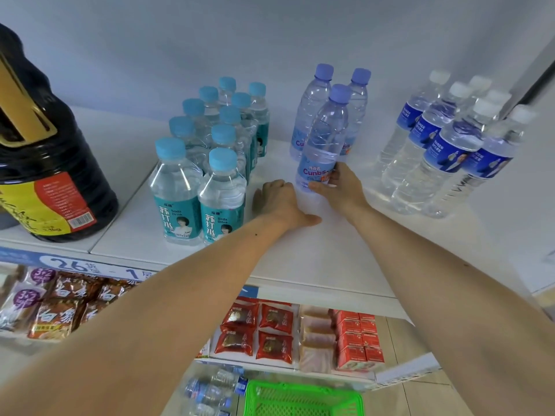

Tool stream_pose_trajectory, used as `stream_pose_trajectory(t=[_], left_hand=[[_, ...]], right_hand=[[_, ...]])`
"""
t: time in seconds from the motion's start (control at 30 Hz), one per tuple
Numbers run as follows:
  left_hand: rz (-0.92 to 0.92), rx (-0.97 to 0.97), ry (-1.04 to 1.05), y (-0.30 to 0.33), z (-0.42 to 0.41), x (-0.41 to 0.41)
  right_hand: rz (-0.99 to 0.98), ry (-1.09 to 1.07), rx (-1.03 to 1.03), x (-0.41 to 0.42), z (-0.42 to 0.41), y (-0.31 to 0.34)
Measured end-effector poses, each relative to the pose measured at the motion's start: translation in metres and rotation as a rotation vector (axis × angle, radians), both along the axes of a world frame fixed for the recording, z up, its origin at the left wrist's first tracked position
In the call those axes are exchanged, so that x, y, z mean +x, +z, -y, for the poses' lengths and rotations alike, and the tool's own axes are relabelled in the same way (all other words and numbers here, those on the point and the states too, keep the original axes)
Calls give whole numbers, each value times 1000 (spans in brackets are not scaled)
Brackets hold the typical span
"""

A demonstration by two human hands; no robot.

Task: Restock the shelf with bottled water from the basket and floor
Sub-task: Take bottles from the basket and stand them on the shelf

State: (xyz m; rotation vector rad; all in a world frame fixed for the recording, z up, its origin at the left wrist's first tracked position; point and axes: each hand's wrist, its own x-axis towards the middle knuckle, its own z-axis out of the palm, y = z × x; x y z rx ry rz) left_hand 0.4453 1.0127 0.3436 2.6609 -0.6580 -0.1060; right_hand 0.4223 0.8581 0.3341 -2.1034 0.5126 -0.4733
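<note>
Three purple-capped bottles: they stand upright mid-shelf; the front Cunbs water bottle [322,139] stands on the white shelf [315,253], two purple-capped bottles [336,106] just behind it.
Right hand [338,187]: fingers and thumb curled round the front bottle's lower label.
Left hand [280,204]: fingers curled under, holding nothing, knuckles resting on the shelf just left of that bottle.
Soda water bottles [210,151]: teal labels, blue caps, two rows at left.
White-capped water bottles [450,145]: blue labels, grouped at right.
Dark jug [42,151]: far left on the shelf.
Green basket [303,399]: on the floor below.
Floor bottles [210,391]: lying just left of the basket, blurred.
Lower shelf: red snack packets [258,331].
</note>
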Motion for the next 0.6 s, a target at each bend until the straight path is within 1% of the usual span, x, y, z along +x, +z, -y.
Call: stream_pose_trajectory(t=[0.47,0.6], left_hand=[[23,74,-53,-2,3,6],[16,90,-51,-2,4,6]], right_hand=[[-93,78,-90,31,4,7],[-95,84,-82,32,4,9]])
